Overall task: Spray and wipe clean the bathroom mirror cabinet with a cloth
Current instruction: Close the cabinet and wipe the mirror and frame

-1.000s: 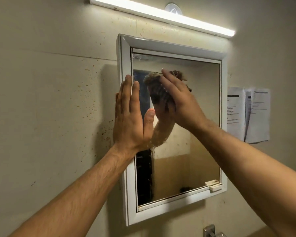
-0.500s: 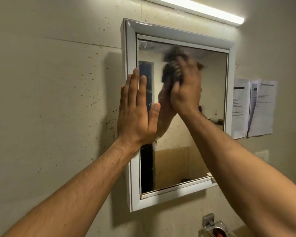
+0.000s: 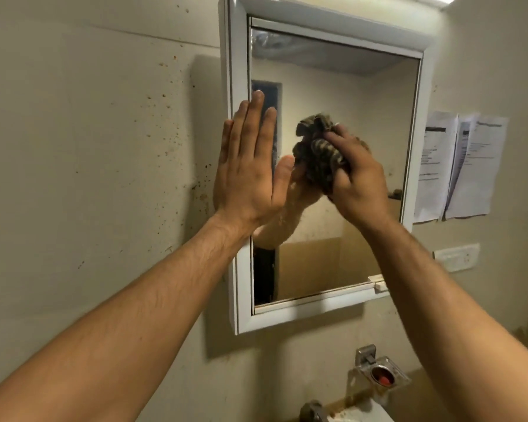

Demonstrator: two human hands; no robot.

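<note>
My right grip [image 3: 360, 181] clenches cloth [image 3: 317, 150] against mirror [image 3: 348, 95]; left grip [image 3: 247, 169] flat, fingers straight, just left. Papers [image 3: 467, 166] further right: print unreadable.

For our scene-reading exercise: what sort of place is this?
Probably a bathroom: a white mirror cabinet hangs on the wall, with a metal soap dish and a tap below it.

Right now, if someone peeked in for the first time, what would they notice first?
Two hands on the white mirror cabinet, mid-picture: the right hand grips a bunched stripy cloth against the glass, while the left hand presses flat on the cabinet's left edge. Papers hang on the wall to its right.
</note>
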